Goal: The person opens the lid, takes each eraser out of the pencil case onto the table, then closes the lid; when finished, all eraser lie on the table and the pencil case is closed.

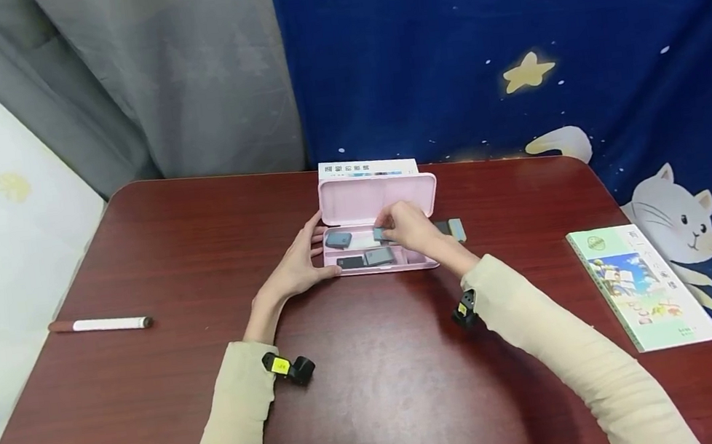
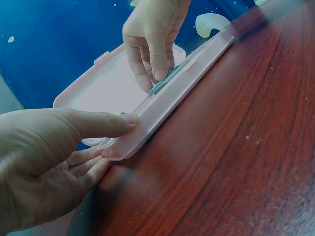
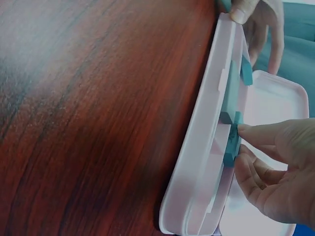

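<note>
Left hand [image 1: 298,265] rests flat-fingered on the pink case's [image 1: 421,189] left edge — right hand [image 1: 411,227] pinches a grey eraser [image 1: 382,233].

white box [image 1: 367,168]: print illegible | green notebook [image 1: 643,286]: cover characters unreadable

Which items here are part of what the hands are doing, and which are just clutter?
In use: pink case, open, steadied by left hand; grey block pinched by right hand; other grey blocks inside.

Lying about: pen, booklet, grey block beside case.
</note>
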Motion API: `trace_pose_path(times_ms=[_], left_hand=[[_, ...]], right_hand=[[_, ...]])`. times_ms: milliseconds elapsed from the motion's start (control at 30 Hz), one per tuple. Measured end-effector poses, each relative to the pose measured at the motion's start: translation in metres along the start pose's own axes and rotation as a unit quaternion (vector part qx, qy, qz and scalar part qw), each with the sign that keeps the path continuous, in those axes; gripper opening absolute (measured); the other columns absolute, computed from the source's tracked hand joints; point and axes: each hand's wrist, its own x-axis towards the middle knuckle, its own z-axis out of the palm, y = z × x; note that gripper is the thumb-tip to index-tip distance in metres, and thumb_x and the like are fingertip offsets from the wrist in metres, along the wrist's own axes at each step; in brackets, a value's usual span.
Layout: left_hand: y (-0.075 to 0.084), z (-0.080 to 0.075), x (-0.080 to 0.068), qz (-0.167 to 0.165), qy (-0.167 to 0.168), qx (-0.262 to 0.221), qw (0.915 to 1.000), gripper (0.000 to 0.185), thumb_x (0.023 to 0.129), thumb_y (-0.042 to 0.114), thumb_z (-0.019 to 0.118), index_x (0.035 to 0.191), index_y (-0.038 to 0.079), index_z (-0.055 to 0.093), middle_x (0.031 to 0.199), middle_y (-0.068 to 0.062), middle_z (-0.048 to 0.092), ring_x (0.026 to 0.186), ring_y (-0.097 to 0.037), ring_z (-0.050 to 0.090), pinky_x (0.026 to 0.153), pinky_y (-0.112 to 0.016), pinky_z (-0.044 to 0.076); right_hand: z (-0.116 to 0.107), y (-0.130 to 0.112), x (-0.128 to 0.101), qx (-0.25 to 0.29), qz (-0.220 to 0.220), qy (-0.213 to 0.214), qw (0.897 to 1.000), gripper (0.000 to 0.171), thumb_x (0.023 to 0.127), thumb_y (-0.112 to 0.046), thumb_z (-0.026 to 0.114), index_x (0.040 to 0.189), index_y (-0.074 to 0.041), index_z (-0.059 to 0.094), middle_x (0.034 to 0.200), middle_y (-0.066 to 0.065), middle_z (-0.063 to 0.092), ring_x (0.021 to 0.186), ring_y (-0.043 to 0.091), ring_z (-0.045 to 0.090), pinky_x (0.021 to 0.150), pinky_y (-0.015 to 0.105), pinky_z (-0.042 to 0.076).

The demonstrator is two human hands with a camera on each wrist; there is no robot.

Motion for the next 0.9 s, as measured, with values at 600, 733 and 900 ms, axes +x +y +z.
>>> trace_pose_path(times_ms=[600,733,900], left_hand=[[0.018,-0.011,-0.009,0.004,-0.003,-0.018,0.9998,0.106,0.074,-0.008,0.079,0.153,0.000,0.009,0.140,-0.031,0.033,0.129,-0.041,0.037,0.106,-0.051,0.036],[0.032,-0.013,-0.012,0.001,-0.011,-0.021,0.9997,0.102,0.074,-0.010,0.077,0.151,-0.005,0.009,0.139,-0.034,0.032,0.129,-0.045,0.037,0.105,-0.053,0.035],[0.038,-0.006,-0.006,0.003,-0.021,-0.023,0.9995,0.101,0.075,-0.011,0.076,0.151,-0.007,0.009,0.139,-0.035,0.032,0.129,-0.045,0.036,0.106,-0.052,0.035]], right_hand=[[0.006,-0.018,0.006,-0.076,0.021,-0.003,0.997,0.015,0.083,0.002,0.069,0.096,-0.005,0.074,0.093,0.009,0.066,0.089,0.021,0.058,0.079,0.034,0.050],[0.008,-0.020,0.004,-0.099,0.027,0.001,0.995,0.015,0.084,0.001,0.068,0.097,-0.006,0.073,0.096,0.008,0.064,0.091,0.021,0.058,0.081,0.034,0.050],[0.004,-0.014,-0.002,-0.102,0.045,0.007,0.994,0.014,0.085,-0.001,0.068,0.097,-0.008,0.071,0.096,0.007,0.064,0.091,0.020,0.058,0.079,0.034,0.051]])
